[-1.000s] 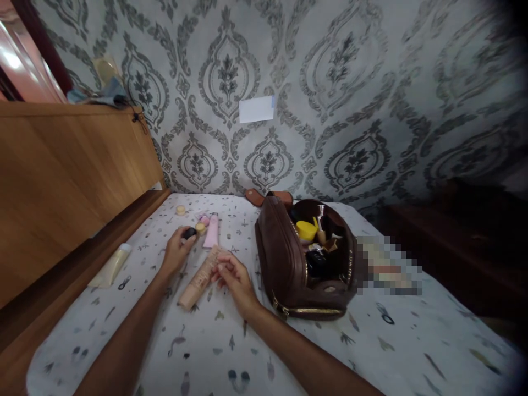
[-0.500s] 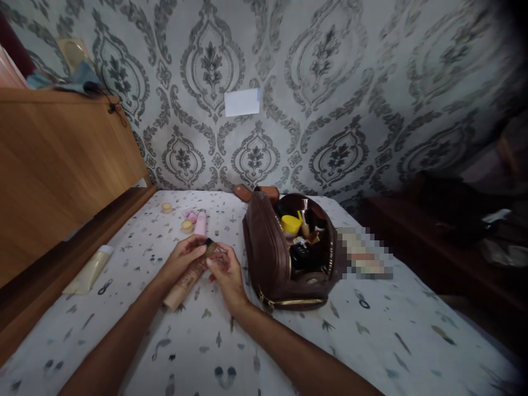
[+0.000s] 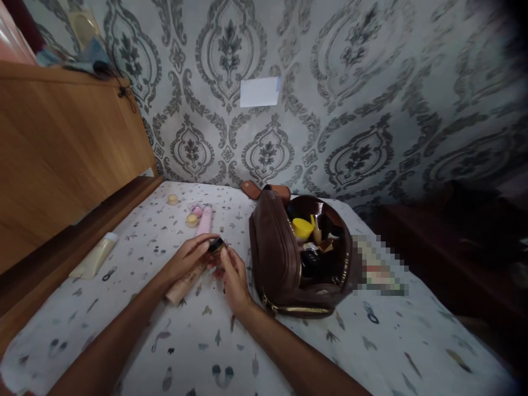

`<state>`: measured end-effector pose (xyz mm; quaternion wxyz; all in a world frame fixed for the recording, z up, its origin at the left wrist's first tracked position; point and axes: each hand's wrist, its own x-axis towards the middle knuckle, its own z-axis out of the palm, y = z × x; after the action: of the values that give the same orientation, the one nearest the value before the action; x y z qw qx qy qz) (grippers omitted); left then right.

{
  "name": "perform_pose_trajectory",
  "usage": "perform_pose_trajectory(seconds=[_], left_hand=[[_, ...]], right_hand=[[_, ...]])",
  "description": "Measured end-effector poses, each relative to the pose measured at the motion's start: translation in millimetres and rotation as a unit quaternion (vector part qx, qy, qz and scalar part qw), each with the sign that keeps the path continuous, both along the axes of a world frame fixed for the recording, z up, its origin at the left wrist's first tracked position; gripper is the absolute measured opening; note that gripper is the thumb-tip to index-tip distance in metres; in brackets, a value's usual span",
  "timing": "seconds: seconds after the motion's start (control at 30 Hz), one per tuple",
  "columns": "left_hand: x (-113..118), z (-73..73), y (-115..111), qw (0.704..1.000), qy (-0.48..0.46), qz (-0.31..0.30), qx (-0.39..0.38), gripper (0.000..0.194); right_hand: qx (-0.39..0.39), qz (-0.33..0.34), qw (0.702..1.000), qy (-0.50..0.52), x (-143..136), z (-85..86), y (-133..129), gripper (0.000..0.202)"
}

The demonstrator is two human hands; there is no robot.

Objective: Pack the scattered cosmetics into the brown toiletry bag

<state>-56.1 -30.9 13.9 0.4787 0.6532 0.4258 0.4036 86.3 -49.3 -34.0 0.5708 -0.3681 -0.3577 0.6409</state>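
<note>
A small jar with a black lid [image 3: 216, 245] is held up between my two hands. My left hand [image 3: 188, 254] has its fingers closed on the jar's left side. From the right, my right hand [image 3: 237, 279] pinches it with thumb and fingers. Below my left hand lies a beige tube [image 3: 181, 288] with lettering, its upper part hidden by the hand. To the right stands a brown cosmetic bag [image 3: 274, 253], unzipped, with a yellow-lidded container [image 3: 302, 228], a black case [image 3: 309, 264] and other small items inside.
Beyond my hands lie a pink tube [image 3: 204, 220], a small round pot [image 3: 192, 220] and another small pot [image 3: 172, 199]. A cream tube [image 3: 95, 256] is at the left, near a wooden panel [image 3: 70, 143]. Patterned wallpaper rises behind the printed sheet [image 3: 256, 341].
The view has shifted slightly. The jar has turned between my fingers, so its black lid shows more from above. Both hands still hold it.
</note>
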Motion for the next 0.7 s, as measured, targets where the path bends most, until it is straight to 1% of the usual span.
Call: perform_pose_trajectory(seconds=[0.13, 0.23, 0.37, 0.5, 0.7], left_hand=[[-0.9, 0.2, -0.6, 1.000, -0.012, -0.009, -0.005, 0.051], [-1.0, 0.2, -1.1, 1.000, -0.023, -0.011, -0.012, 0.051], [-0.9, -0.2, -1.8, 0.999, -0.025, 0.005, -0.020, 0.051], [-1.3, -2.6, -1.9, 0.999, 0.001, 0.042, -0.009, 0.048], [-2.6, -7.5, 2.2, 0.996, 0.053, 0.069, 0.015, 0.048]], right_hand=[[0.010, 0.031, 0.999, 0.016, -0.2, 2.9, 1.9, 0.049], [-0.001, 0.046, 0.998, 0.033, -0.4, 5.8, 3.6, 0.054], [-0.018, 0.058, 0.997, 0.047, -1.9, 5.9, 4.0, 0.059], [-0.010, 0.048, 0.997, 0.057, -3.5, 3.5, 3.8, 0.061], [0.025, 0.029, 0.997, 0.065, -0.9, 1.8, 6.5, 0.058]])
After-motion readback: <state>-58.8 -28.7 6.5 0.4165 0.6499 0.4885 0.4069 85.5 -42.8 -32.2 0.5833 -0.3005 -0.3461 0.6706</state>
